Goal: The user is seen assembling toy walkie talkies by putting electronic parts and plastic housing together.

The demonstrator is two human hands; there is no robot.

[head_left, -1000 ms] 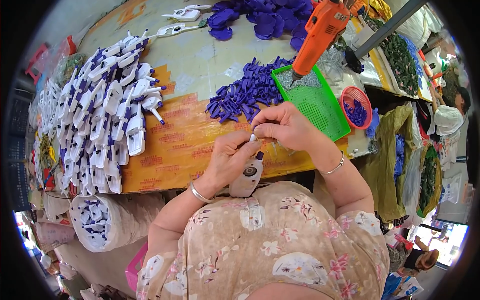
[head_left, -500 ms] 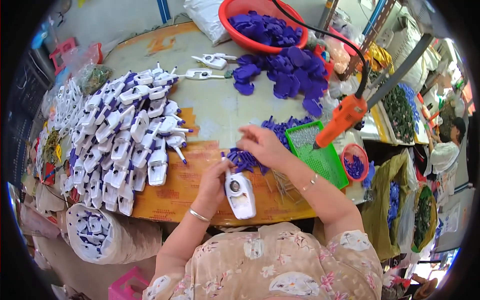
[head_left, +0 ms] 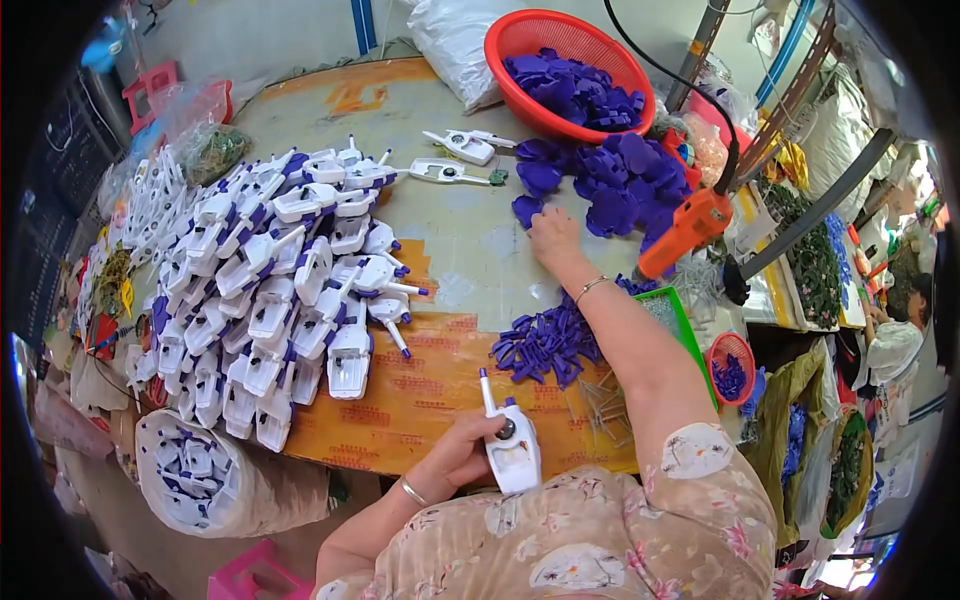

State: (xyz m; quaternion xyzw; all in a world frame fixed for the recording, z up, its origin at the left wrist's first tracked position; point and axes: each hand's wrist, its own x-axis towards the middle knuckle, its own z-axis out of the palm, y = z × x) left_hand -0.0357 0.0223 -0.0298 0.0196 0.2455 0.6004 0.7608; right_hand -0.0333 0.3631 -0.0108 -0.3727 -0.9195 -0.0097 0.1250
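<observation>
My left hand (head_left: 462,452), low at the table's front edge, is closed around a white plastic casing (head_left: 516,455) with a narrow stem, a purple tip and a dark round part near its middle. My right hand (head_left: 557,242) is stretched far across the table. Its curled fingers are at the edge of a flat purple plastic piece (head_left: 527,209), beside a heap of similar purple pieces (head_left: 625,180). Between the hands lies a pile of small purple strips (head_left: 545,340). Several metal rods (head_left: 600,405) lie under my right forearm.
A large pile of white casings (head_left: 270,290) covers the table's left. At the back stands a red basket (head_left: 510,85) of purple pieces. An orange electric screwdriver (head_left: 688,232) hangs at right above a green tray (head_left: 690,345). A small red basket (head_left: 712,370) and a full sack (head_left: 265,490) flank the table.
My right hand has moved from above the purple strips up to the flat purple pieces. My left hand has brought the casing lower, closer to my body. The view has shifted.
</observation>
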